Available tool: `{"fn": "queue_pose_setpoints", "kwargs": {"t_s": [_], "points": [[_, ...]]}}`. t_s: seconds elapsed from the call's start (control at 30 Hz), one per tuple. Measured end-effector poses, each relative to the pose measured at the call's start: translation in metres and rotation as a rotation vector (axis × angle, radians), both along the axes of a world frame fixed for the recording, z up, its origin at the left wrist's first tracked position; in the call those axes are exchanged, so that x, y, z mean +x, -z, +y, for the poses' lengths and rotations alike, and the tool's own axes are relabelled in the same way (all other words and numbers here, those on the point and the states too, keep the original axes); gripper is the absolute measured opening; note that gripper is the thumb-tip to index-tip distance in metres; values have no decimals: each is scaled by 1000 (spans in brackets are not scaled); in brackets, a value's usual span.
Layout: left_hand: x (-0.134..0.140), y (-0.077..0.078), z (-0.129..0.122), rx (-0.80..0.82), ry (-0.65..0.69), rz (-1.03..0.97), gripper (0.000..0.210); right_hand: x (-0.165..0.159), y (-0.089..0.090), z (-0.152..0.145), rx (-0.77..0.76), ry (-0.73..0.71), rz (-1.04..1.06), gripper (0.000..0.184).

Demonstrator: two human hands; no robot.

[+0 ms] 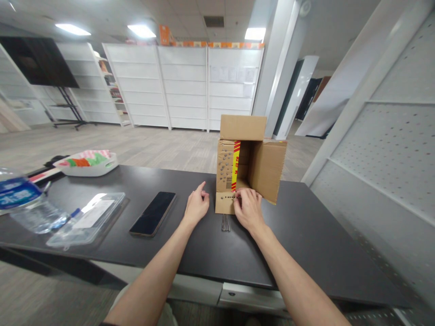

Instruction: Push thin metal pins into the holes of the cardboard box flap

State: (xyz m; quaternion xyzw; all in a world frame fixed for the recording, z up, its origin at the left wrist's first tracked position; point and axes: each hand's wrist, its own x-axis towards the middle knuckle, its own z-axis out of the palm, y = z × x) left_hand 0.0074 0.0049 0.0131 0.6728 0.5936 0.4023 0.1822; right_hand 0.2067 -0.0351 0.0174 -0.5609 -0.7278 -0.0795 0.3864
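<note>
A cardboard box point(224, 181) stands on the dark table with its opening toward me and its flaps spread. Yellow-and-red tape point(235, 165) runs down its front panel, beside many small metal heads or holes. A row of small dark holes marks the lower flap point(222, 208). At that flap my right hand point(249, 207) has its fingers pinched together; whatever is between them is hidden. My left hand point(197, 203) rests left of the box, apart from it, index finger stretched out and nothing held. Several thin metal nails or screws point(225, 222) lie in front of the flap.
Left of my left hand lies a black phone point(152, 213). Farther left are a clear plastic case point(91, 219), a water bottle point(29, 199) and a white basket point(90, 167) with colourful contents. A perforated white panel point(384, 149) borders the table's right side.
</note>
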Motion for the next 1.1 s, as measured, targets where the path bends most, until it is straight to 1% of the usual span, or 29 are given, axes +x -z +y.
{"fn": "queue_pose_setpoints", "kwargs": {"t_s": [0.43,0.63,0.9,1.1], "points": [[-1,5,2,8,2,-10,54,0,1,0,70,-34,83,5],[-1,4,2,6,-3,-2,54,1,2,1,131,-51,99,7],[-1,2,1,-6,-11,-4,54,0,-2,-2,204,-77,125,8],[-1,3,2,-2,-8,-20,55,1,0,-2,224,-71,163,11]]}}
